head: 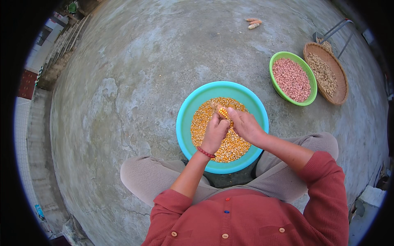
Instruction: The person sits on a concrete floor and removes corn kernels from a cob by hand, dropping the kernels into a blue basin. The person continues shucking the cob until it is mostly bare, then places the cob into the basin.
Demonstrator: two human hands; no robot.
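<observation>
A partly shelled corn cob [222, 112] is held between my two hands, its bare end pointing away from me and yellow kernels still on the nearer part. My left hand [217, 129], with a red bead bracelet at the wrist, grips it from the left. On the other side my right hand [245, 124] grips it, thumb lying along the kernels. Both hands are above a turquoise plastic basin [184, 138] standing between my legs. Loose corn kernels [231, 150] cover the basin's bottom. My fingers hide the cob's near end.
To the right stands a green plastic basket [311, 100] of pink shelled peanuts. Beside it a woven tray [341, 83] holds unshelled peanuts, near a metal-handled scoop [334, 27]. Several bare cobs [254, 23] lie on the concrete floor [147, 77] farther off. Steps [63, 46] rise at the left.
</observation>
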